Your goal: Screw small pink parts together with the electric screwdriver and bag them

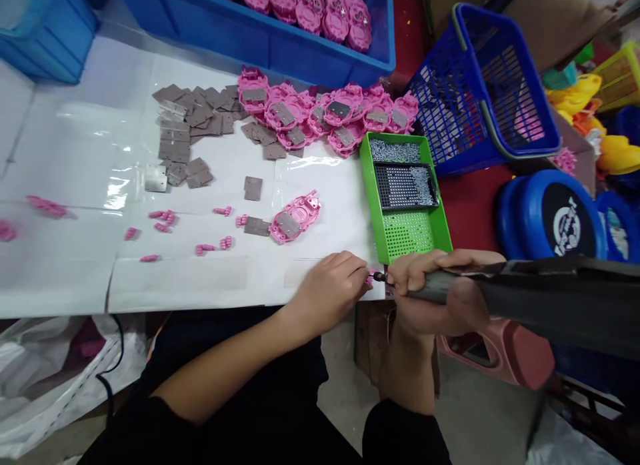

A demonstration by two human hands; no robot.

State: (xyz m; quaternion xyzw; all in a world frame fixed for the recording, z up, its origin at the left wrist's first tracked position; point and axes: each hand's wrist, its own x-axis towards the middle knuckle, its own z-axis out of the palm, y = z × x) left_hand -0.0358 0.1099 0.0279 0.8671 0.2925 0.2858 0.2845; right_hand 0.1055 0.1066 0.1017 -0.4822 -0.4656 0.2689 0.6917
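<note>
The left hand (333, 288) has its grip pinched shut on a small pink piece (371, 275) at the table (200, 278) edge. The right hand (435, 291) is wrapped closed round a power screwdriver (500, 288), whose tip meets that piece just beside the left fingertips. With so little of the piece showing past the pinch, the tip could skid onto the fingers, or the piece could twist free and drop over the edge just below the grip.

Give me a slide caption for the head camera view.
Left hand holds a small pink part at the tip of the power screwdriver gripped in the right hand.
</note>
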